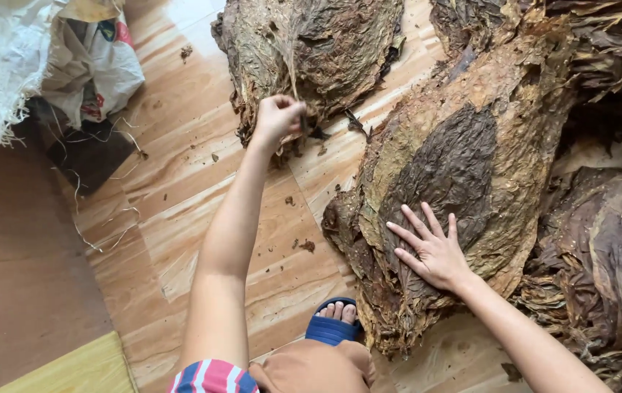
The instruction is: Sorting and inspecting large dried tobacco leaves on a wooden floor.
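On floor: left hand (279,116) pinches leaf stem (295,80), stem pointing away; right hand (431,247) flat, spread, on leaf stack (464,153).

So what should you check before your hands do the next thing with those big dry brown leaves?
1. Left hand has a grip: ok, fingers closed on the stem end of a dried brown leaf on the far pile of dried brown leaves.
2. Right hand steady: ok, it lies flat, fingers spread, on the near stack of wide dried brown leaves.
3. Foot in the blue sandal clear of the stack: cannot tell, it sits right at the edge.
4. Wooden-pattern floor tidy: not ok, leaf crumbs are scattered about.
5. White woven sack out of the way: ok, far to the left.
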